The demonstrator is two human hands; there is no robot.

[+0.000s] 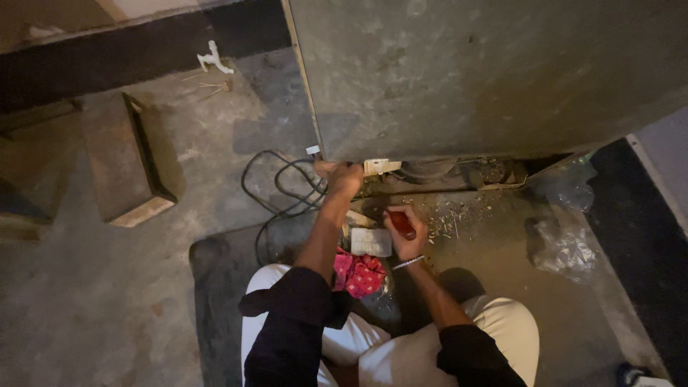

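Nearest, the person is sitting on the concrete floor (pixel 107 315) with knees spread, and a crumpled red cloth (pixel 362 275) is lying between the legs. Just beyond it a pale rectangular block (pixel 371 242) is resting on the floor. The right hand (pixel 405 231) is hovering just right of that block, its fingers closing around a small red tool (pixel 401 223). Farther on, the left hand (pixel 342 175) is reaching to the bottom edge of a large grey metal cabinet (pixel 487 72), pinching a small white part (pixel 380 166) there; how tightly, I cannot tell. A black cable (pixel 276 190) is looping on the floor just left of that hand. Crumpled clear plastic bags (pixel 562 244) are lying towards the right.
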